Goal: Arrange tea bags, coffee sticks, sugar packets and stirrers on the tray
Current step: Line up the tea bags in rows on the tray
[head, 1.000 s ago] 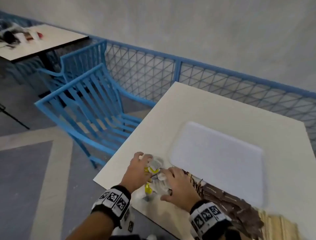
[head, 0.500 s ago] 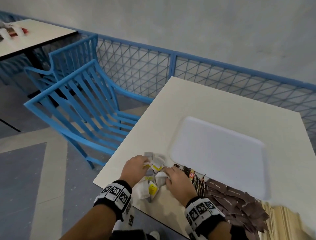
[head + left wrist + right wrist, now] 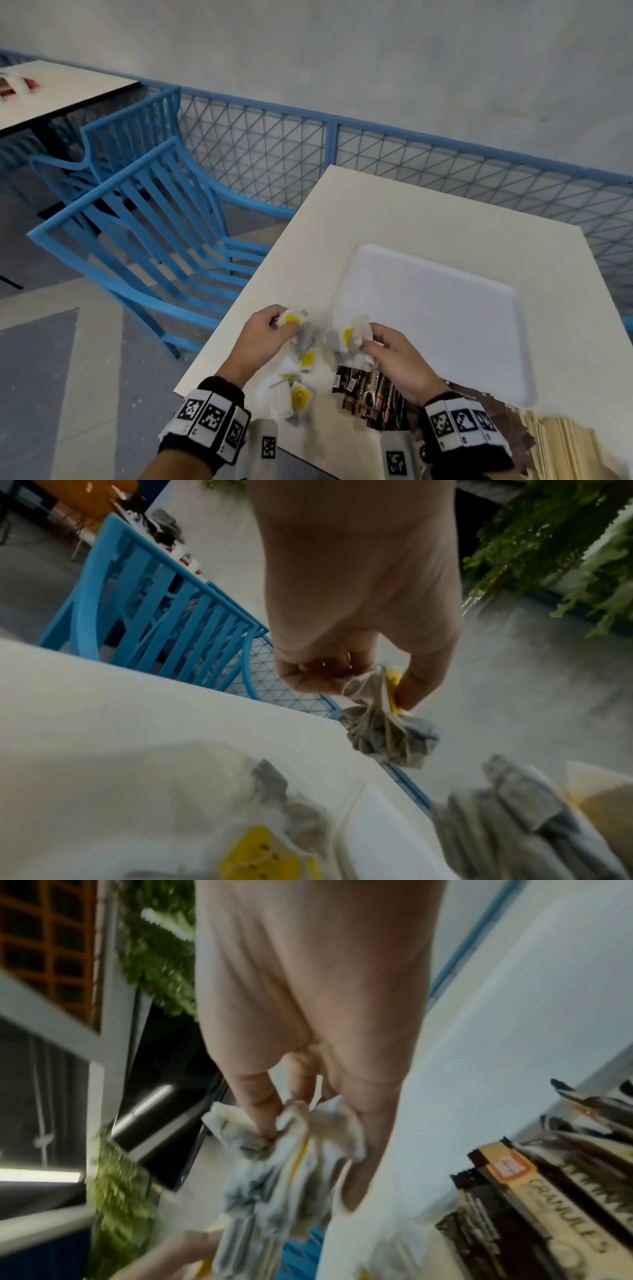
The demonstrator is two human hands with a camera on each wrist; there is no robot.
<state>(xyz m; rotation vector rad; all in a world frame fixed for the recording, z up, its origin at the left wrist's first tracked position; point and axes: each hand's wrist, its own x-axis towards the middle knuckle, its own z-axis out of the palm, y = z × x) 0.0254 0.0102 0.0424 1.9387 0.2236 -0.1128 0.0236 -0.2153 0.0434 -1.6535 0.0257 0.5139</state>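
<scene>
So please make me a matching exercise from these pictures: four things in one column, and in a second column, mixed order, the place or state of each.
Things:
1. white tray
2. coffee sticks
3. left hand
4. blue chair

Places or states:
a. stands on the floor beside the table
b. nothing on it yet
c. pinches a tea bag with a yellow tag
d. lie in a dark pile near the table's front edge

Pairs: 1-b, 2-d, 3-c, 4-a

A cream table [image 3: 394, 219] stands against a blue mesh railing [image 3: 329, 150], with a grey wall [image 3: 342, 51] behind it. Two blue slatted chairs [image 3: 144, 219] sit to its left on the grey floor [image 3: 30, 377], beside a second table [image 3: 58, 92]. Green plants [image 3: 555, 534] hang in the left wrist view.
</scene>
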